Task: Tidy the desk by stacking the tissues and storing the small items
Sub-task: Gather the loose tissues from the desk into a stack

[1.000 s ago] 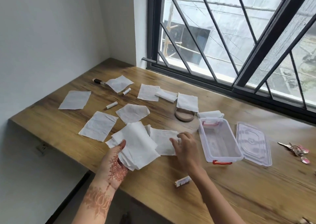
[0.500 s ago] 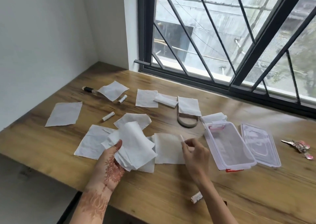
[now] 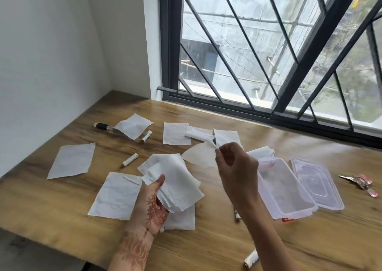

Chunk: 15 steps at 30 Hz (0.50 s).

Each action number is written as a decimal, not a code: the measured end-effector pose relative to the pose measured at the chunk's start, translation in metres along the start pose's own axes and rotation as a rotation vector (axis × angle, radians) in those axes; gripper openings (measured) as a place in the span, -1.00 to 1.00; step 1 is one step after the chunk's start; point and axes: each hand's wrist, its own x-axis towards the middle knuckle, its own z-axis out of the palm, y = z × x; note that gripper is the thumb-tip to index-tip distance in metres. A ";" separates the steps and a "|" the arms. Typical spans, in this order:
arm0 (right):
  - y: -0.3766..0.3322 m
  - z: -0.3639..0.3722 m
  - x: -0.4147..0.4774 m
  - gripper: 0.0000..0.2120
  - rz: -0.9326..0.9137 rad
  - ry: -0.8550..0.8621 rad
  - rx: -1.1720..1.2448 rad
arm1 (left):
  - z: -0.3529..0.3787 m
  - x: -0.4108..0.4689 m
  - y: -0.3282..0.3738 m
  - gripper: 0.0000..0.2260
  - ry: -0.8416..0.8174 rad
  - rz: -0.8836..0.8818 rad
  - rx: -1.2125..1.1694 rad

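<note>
Well, the desk (image 3: 206, 248) fills most of my view, bare wood under a barred window (image 3: 268, 53). On its right side stands the box (image 3: 295, 214), clear plastic and open, with its lid (image 3: 318, 184) flat just beside it on the far side from me.

My left hand (image 3: 151, 206) holds the stack (image 3: 177, 184) above the front middle of the desk, thumb pressed on top and fingers curled beneath. The sheets are fanned and their edges do not line up, so I judge they slide on one another easily. A firm clamp near the middle should hold them better than a grip at one edge.

My right hand (image 3: 235, 167) pinches one tissue (image 3: 198, 157) by its corner, thumb against fingertips. It is lifted off the wood between the stack and the box, and it droops in a soft curve. I take it to be nearly weightless, limp and quick to tear. A light pinch at a corner or edge should do, with no tugging.

More tissues (image 3: 72, 161) lie flat and apart across the left and back of the desk. They sit so close to the wood that I expect to need a fingertip under an edge first.

The keys (image 3: 359, 183) rest well right of the lid. The batteries (image 3: 130, 159) are scattered among the sheets, hard, smooth and likely to roll, so I would take each across its middle.
</note>
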 end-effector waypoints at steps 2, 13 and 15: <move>-0.007 0.006 0.000 -0.95 -0.062 -0.019 -0.051 | -0.001 0.002 0.000 -0.66 -0.019 -0.007 -0.033; -0.040 0.051 -0.041 -0.81 -0.236 -0.456 -0.170 | -0.004 0.004 0.000 -0.48 -0.147 -0.067 -0.112; -0.042 0.051 -0.044 -0.75 -0.176 -0.519 -0.152 | -0.003 0.007 0.001 -0.40 -0.132 -0.066 -0.112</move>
